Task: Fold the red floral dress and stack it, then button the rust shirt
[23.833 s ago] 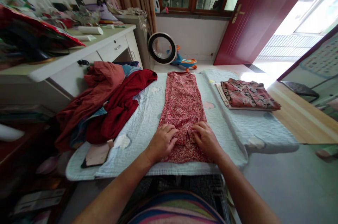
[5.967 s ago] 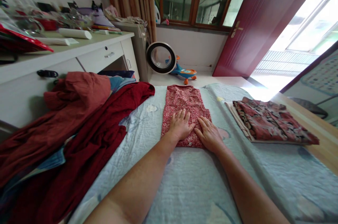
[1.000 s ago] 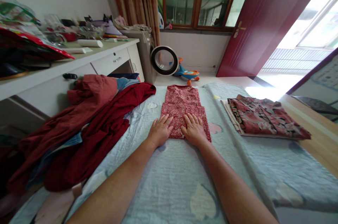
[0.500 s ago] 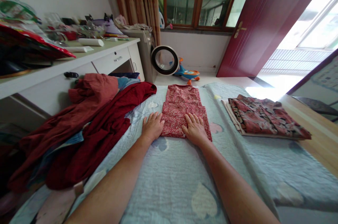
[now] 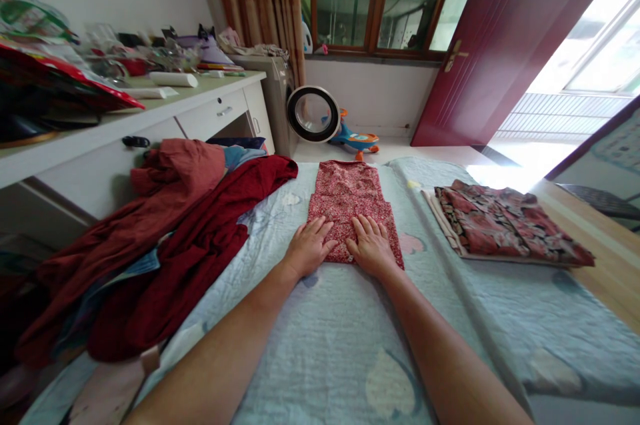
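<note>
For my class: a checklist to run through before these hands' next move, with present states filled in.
1. Left hand on the red patterned garment: ok.
2. Right hand on it too: ok.
3. Garment's sides in line: not ok; near part steps out wider than far part.
4. Garment apart from the dark red cloth: ok.
5. Floral clothing apart, to the right: ok.
6. Garment's underside smooth: cannot tell; hidden.

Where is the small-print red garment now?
In the head view, the small-print red garment lies centrally on the pale blue cover, left hand and right hand on its near part, between heaped clothes at left and a folded stack at right.
</note>
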`<action>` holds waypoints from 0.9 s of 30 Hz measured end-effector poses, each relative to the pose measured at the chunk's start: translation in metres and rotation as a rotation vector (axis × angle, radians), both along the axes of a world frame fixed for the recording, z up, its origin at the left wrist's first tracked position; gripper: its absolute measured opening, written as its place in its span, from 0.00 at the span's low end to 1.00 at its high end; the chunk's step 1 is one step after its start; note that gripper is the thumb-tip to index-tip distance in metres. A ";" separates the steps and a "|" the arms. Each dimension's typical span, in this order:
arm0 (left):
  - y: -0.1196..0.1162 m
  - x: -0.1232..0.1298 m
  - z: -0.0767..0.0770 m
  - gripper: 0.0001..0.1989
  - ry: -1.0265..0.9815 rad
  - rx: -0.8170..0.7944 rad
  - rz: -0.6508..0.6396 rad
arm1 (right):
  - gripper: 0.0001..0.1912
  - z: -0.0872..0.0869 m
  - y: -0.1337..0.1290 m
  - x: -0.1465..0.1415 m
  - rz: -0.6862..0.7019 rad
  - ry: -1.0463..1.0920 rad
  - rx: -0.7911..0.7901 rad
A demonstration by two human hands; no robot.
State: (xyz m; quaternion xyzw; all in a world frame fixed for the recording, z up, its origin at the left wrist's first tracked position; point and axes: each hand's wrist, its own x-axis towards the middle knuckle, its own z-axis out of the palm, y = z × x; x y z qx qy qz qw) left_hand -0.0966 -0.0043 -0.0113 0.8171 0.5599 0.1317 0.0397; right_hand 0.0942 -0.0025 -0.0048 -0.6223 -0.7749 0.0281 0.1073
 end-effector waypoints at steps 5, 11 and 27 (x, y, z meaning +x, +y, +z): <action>-0.002 -0.002 0.004 0.27 0.015 -0.016 0.074 | 0.32 0.001 -0.001 0.000 0.003 -0.014 -0.010; -0.006 0.002 0.015 0.23 -0.003 0.146 0.107 | 0.31 0.003 -0.001 0.000 0.008 -0.008 -0.013; -0.005 0.012 0.009 0.28 -0.065 -0.055 -0.149 | 0.31 0.005 0.001 0.003 0.004 0.010 -0.023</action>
